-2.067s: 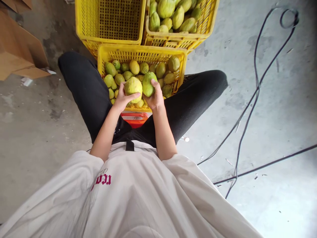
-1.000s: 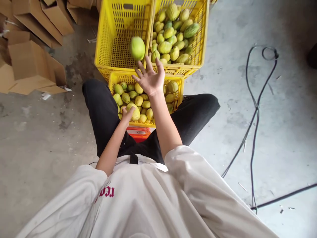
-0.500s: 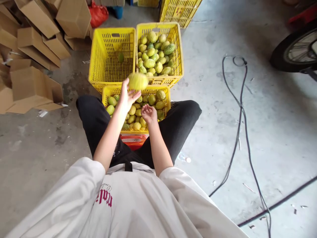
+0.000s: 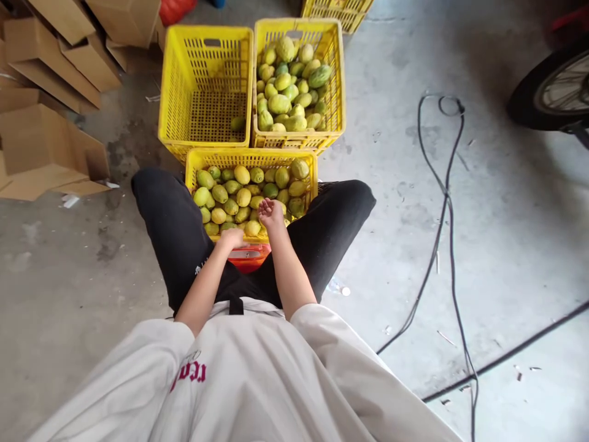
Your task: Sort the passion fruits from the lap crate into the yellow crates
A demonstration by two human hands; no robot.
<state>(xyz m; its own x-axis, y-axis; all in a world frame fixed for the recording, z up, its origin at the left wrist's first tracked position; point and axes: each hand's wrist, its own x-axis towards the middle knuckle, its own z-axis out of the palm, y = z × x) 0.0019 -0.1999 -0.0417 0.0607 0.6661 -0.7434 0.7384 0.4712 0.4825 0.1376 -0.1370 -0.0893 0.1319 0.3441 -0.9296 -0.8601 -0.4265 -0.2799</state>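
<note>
A yellow plastic crate point(image 4: 193, 161) between my knees holds many oval yellow-green fruits point(image 4: 243, 197). My left hand point(image 4: 234, 237) is low at the crate's near edge, back upward, its fingers hidden from view. Above the fruits at the near right, my right hand point(image 4: 270, 213) has its palm turned up and fingers curled in, with nothing showing in them. Behind, the left yellow crate point(image 4: 207, 67) has a single green fruit point(image 4: 238, 124) at its near right corner. The right yellow crate point(image 4: 339, 80) is heaped with larger yellow-green fruits point(image 4: 292, 92).
Cardboard boxes point(image 4: 50, 147) are piled at the left. A black cable point(image 4: 445, 190) loops over the concrete floor at the right, near a wheel point(image 4: 561, 92). Something orange point(image 4: 248, 258) sits under the near crate, and a clear bottle point(image 4: 339, 288) lies beside my right leg.
A yellow fruit that was leaving my left hand is gone from the air. My left hand has dropped back to the near crate. The green fruit in the left crate has come to its floor.
</note>
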